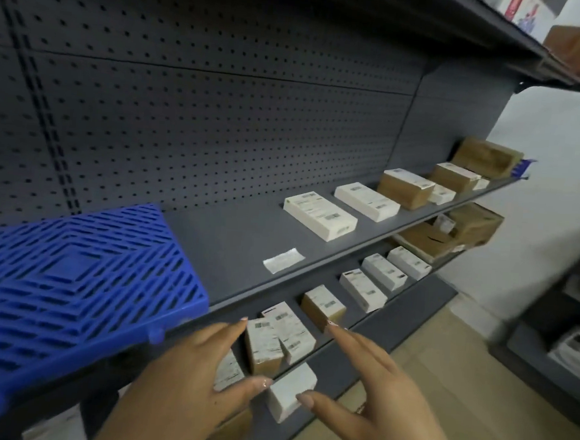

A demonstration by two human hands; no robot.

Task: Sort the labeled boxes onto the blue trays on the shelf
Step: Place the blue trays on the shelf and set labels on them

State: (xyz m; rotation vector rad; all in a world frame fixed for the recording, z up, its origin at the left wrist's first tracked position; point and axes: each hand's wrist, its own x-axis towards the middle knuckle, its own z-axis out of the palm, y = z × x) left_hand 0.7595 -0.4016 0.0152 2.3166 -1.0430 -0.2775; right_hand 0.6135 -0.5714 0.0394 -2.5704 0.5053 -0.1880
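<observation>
Two open hands, both mine, are held out toward the lower shelf (355, 319). My left hand (185, 367) has its fingers (229, 332) straight and spread apart, thumb wide of the rest, holding nothing. My right hand (366, 390) is the same: fingers (352, 341) long, loose and parted, thumb pointing inward.

Between the two hands stands a brown box (262, 346) with a white label. A white labeled box (291, 328) is tilted against its right side, touching it. I cannot tell whether either hand touches them. Just below, between my thumbs, sits a plain white box (290, 391), and another labeled box (228, 370) is partly hidden behind my left hand.

Farther right along the lower shelf, more labeled boxes stand in a row, starting with a small brown box (323, 308).

One level up, on the middle shelf (245, 244), the blue tray (71, 290) lies at the left, overhanging the front edge. A loose white slip (284, 260) lies near the edge, and two flat white boxes (320, 215) lie beyond it. Behind them rises the dark pegboard (186, 109).
</observation>
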